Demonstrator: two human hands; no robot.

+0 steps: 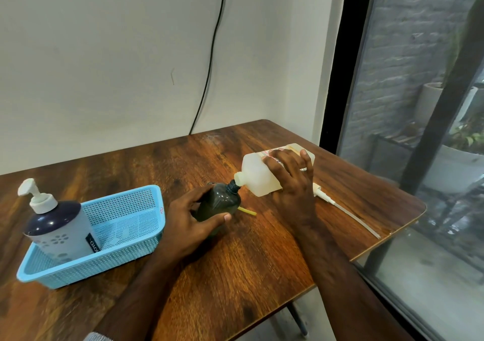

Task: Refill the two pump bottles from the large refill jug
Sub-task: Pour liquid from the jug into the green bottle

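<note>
My left hand (189, 218) grips a dark green pump bottle (219, 204) near the middle of the wooden table (235, 262); the bottle has no pump and its open neck points up and right. My right hand (293, 180) holds the pale translucent refill jug (255, 173), tipped on its side with its spout at the dark bottle's neck. A white pump head with a long tube (345, 213) lies on the table behind my right wrist. The second pump bottle (59, 225), blue and grey with a white pump, stands in a light blue basket (125, 255) at the left.
A short yellow piece (247, 211) lies on the table beside the dark bottle. A black cable (209, 73) hangs down the wall behind. The table's right edge (392, 232) runs beside a glass window with potted plants outside.
</note>
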